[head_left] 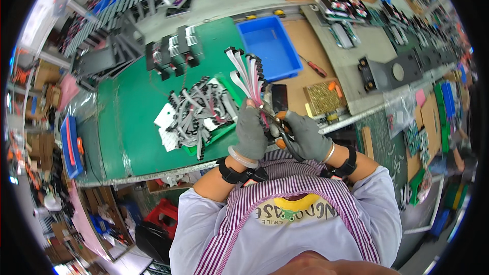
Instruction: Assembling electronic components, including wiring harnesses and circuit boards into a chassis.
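My left hand point(251, 133), in a grey glove, is closed round a bundle of flat ribbon cables point(249, 77). Their black connectors fan out above the fist, and part of the bundle shows below it. In my right hand point(307, 136), also gloved, is a pair of scissors point(287, 138) with dark handles; its blades reach the cables beside my left fingers. Whether the blades touch a cable, I cannot tell. Left of my hands lies a tangled heap of grey ribbon cables point(196, 106), spilling over a green tray point(232, 90).
Beyond the bundle stands a blue bin point(270, 46). A screwdriver point(317, 69) and a box of small brass-coloured parts point(324, 98) lie to its right. Black units with silver fins point(173, 51) stand far left on the green mat point(122, 122). Grey metal brackets point(109, 56) pile up behind.
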`<state>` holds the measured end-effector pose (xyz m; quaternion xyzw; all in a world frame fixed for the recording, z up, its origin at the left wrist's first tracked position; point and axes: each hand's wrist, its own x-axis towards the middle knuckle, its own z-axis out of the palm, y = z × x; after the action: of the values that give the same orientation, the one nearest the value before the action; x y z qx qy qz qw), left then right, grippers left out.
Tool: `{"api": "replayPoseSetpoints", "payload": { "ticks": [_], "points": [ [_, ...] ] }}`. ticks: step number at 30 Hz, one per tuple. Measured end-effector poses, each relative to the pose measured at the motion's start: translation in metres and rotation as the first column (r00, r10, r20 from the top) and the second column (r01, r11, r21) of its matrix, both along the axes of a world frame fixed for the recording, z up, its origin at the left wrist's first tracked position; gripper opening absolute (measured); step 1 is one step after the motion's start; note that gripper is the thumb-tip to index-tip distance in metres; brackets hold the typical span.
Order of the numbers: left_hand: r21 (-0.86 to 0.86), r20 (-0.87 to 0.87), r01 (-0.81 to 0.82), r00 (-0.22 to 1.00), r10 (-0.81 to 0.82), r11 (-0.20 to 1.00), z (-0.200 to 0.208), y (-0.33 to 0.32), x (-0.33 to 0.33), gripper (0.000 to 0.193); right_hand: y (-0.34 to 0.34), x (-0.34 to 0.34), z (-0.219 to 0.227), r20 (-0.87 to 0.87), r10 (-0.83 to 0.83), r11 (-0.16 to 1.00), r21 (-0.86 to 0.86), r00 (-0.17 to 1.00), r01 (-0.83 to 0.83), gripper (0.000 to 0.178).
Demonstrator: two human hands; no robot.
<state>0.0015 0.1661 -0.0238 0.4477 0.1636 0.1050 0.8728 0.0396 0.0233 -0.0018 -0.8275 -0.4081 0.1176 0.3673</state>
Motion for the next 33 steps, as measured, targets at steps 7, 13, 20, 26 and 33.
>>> {"api": "replayPoseSetpoints", "payload": {
  "ticks": [7,13,20,26,33],
  "points": [
    [0.487,-0.085,0.408,0.902,-0.423,0.772,-0.012,-0.045,-0.002,0.027,-0.066,-0.02,-0.001,0.002,-0.17,0.969,0.181,0.985,0.167,0.045],
    [0.462,-0.649,0.883,0.275,-0.709,-0.081,-0.085,-0.067,-0.007,0.029,-0.21,-0.085,-0.041,0.212,-0.27,0.96,-0.016,0.939,0.279,0.034],
    [0.612,-0.42,0.749,0.033,-0.907,-0.256,-0.08,-0.226,-0.011,0.021,-0.362,-0.239,-0.054,-0.197,-0.884,0.401,0.151,0.425,0.903,0.047],
    [0.925,-0.377,0.033,-0.052,-0.925,-0.379,-0.052,-0.459,-0.031,0.021,-0.443,-0.346,-0.094,-0.369,-0.929,-0.134,0.263,-0.029,0.955,0.045],
    [0.88,-0.025,-0.472,-0.145,-0.989,0.047,-0.064,-0.742,-0.1,0.017,-0.444,-0.433,-0.097,-0.574,-0.745,-0.547,0.237,-0.339,0.803,0.041]
  ]
}}
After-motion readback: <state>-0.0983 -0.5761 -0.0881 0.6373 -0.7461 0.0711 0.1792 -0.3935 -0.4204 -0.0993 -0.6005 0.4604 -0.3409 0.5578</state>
